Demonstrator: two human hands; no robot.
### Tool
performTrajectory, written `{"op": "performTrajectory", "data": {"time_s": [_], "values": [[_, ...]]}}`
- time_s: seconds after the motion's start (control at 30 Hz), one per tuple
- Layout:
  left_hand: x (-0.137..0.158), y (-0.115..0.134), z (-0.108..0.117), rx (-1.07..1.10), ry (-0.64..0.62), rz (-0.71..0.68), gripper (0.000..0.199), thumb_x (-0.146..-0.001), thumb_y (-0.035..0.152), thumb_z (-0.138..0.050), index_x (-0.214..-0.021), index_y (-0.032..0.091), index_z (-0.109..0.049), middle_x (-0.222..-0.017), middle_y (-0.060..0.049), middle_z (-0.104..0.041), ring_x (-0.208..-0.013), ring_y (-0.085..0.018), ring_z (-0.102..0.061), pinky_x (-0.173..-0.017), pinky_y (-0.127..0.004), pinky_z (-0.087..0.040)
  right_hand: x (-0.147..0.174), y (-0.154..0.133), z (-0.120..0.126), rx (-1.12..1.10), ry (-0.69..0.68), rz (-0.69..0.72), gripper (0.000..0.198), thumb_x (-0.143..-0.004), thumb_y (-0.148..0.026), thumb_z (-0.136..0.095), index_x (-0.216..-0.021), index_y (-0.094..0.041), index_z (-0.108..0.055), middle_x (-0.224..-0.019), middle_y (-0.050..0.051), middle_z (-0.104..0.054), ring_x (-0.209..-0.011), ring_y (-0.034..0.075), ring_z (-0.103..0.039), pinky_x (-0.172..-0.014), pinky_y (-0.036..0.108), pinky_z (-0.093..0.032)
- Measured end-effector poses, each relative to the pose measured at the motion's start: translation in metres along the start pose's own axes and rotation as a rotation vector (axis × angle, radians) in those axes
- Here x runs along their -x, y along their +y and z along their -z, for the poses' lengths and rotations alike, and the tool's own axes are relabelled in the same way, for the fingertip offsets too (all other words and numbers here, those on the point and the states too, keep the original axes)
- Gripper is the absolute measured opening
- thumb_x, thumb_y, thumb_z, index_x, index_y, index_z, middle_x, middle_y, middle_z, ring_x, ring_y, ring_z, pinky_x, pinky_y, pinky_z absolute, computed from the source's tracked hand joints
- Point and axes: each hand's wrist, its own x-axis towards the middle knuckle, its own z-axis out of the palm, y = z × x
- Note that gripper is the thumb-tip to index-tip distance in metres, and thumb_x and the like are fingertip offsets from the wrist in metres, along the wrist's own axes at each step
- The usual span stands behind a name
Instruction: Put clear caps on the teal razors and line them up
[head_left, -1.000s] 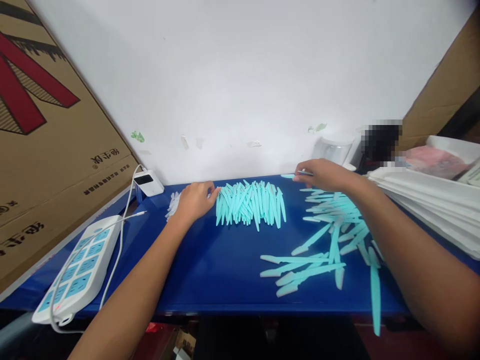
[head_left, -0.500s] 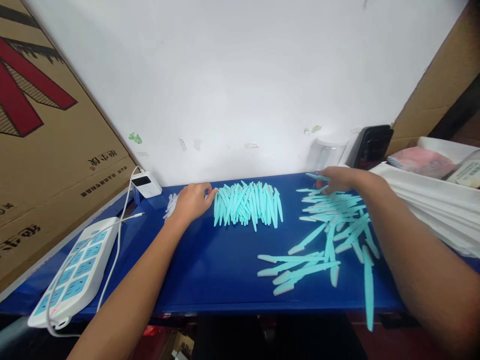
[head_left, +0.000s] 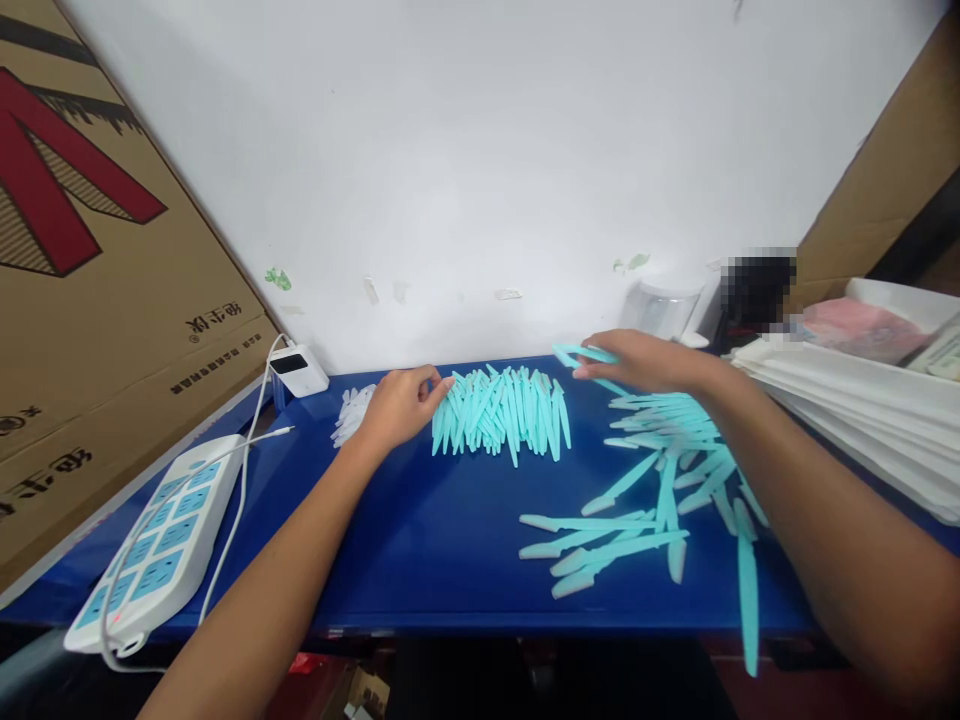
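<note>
My right hand (head_left: 634, 360) is raised near the back of the table, its fingers closed on a few turquoise eyebrow razors (head_left: 568, 352) that point to the left. Below it lies a loose, spread-out heap of the same razors (head_left: 664, 490), some crossing each other. In the middle sits a denser row of razors (head_left: 501, 410), laid side by side roughly upright in view. My left hand (head_left: 405, 402) rests at the left end of this row, thumb and fingers pinched together; what is between them cannot be made out. Small clear plastic pieces (head_left: 351, 412) lie behind its wrist.
A white power strip (head_left: 161, 540) with a cable and a small white device (head_left: 298, 370) are at left, beside a large cardboard box (head_left: 112, 300). On the right, a clear container (head_left: 664, 305) and stacked white trays (head_left: 862, 400) stand by the wall. The blue table (head_left: 435, 560) has a near edge.
My right hand has moved left from above the loose heap, carrying razors toward the middle row. My left hand stays at the row's left end. The view has shifted slightly.
</note>
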Motion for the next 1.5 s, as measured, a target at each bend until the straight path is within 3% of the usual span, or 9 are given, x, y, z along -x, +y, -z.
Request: {"op": "performTrajectory", "data": {"time_s": [0.07,0.2,0.43,0.6,0.73,0.87,1.03,1.23,1.5], "values": [[0.004,0.012,-0.002,0.148,-0.005,-0.055,0.046,-0.104,0.057,-0.046,-0.087,0.02,-0.067,-0.06,0.001,-0.056,-0.057,-0.017,-0.053,-0.061,-0.029,-0.035,0.002,-0.025,-0.009,-0.089,-0.034,0.111,0.047,-0.097,-0.066,-0.056,-0.103,-0.021,-0.068,-0.108,0.01,-0.075,-0.088,0.025,-0.066,-0.072,0.03,-0.043],[0.017,0.039,-0.009,0.438,-0.102,-0.158,0.042,-0.107,0.055,-0.043,-0.099,0.02,-0.063,-0.06,0.005,-0.049,-0.053,-0.013,-0.045,-0.057,-0.028,-0.032,0.006,-0.061,-0.027,-0.181,-0.114,0.278,0.041,-0.099,-0.061,-0.059,-0.089,-0.022,-0.064,-0.086,0.004,-0.07,-0.07,0.018,-0.058,-0.063,0.029,-0.039],[0.024,0.054,-0.015,0.573,-0.106,-0.198,0.036,-0.107,0.051,-0.05,-0.086,0.021,-0.047,-0.06,0.008,-0.037,-0.053,-0.011,-0.033,-0.056,-0.027,-0.027,0.012,-0.084,-0.037,-0.216,-0.157,0.343,0.034,-0.101,-0.051,-0.061,-0.086,-0.021,-0.063,-0.073,-0.001,-0.062,-0.06,0.013,-0.047,-0.061,0.028,-0.033],[0.023,0.054,-0.018,0.612,-0.173,-0.225,0.051,-0.111,0.05,-0.039,-0.071,0.019,-0.047,-0.06,0.004,-0.044,-0.055,-0.011,-0.041,-0.058,-0.027,-0.03,0.013,-0.09,-0.044,-0.296,-0.192,0.376,0.031,-0.1,-0.049,-0.064,-0.09,-0.02,-0.064,-0.082,0.002,-0.071,-0.066,0.016,-0.057,-0.064,0.029,-0.037],[0.021,0.054,-0.02,0.653,-0.093,-0.17,0.055,-0.11,0.052,-0.039,-0.067,0.019,-0.048,-0.057,0.004,-0.043,-0.054,-0.011,-0.04,-0.058,-0.028,-0.031,0.013,-0.092,-0.042,-0.403,-0.222,0.376,0.033,-0.099,-0.051,-0.063,-0.087,-0.02,-0.063,-0.082,0.004,-0.074,-0.072,0.018,-0.065,-0.065,0.029,-0.041],[0.017,0.05,-0.017,0.697,-0.022,-0.119,0.056,-0.109,0.054,-0.041,-0.065,0.019,-0.044,-0.055,0.004,-0.04,-0.053,-0.011,-0.037,-0.055,-0.027,-0.03,0.011,-0.089,-0.038,-0.453,-0.196,0.376,0.044,-0.103,-0.057,-0.054,-0.08,-0.02,-0.062,-0.068,0.0,-0.065,-0.062,0.015,-0.058,-0.062,0.028,-0.042],[0.011,0.041,-0.01,0.664,-0.008,-0.084,0.058,-0.108,0.058,-0.041,-0.064,0.02,-0.041,-0.054,0.004,-0.038,-0.052,-0.011,-0.034,-0.052,-0.028,-0.027,0.008,-0.085,-0.037,-0.424,-0.118,0.362,0.051,-0.104,-0.062,-0.047,-0.086,-0.018,-0.067,-0.077,0.003,-0.063,-0.068,0.015,-0.057,-0.064,0.028,-0.042],[0.001,0.009,-0.002,0.643,0.057,-0.019,0.058,-0.106,0.061,-0.042,-0.063,0.022,-0.034,-0.054,0.004,-0.032,-0.05,-0.011,-0.032,-0.049,-0.027,-0.025,0.005,-0.067,-0.029,-0.385,-0.123,0.283,0.054,-0.104,-0.064,-0.047,-0.082,-0.018,-0.065,-0.073,0.002,-0.058,-0.065,0.015,-0.053,-0.065,0.029,-0.04],[0.0,0.002,-0.01,0.778,-0.03,0.025,0.058,-0.105,0.064,-0.042,-0.065,0.023,-0.035,-0.052,0.006,-0.031,-0.045,-0.01,-0.032,-0.046,-0.026,-0.028,0.006,-0.058,-0.022,-0.478,-0.144,0.223,0.054,-0.102,-0.067,-0.051,-0.078,-0.019,-0.061,-0.065,-0.004,-0.041,-0.056,0.011,-0.033,-0.057,0.029,-0.03]]}}
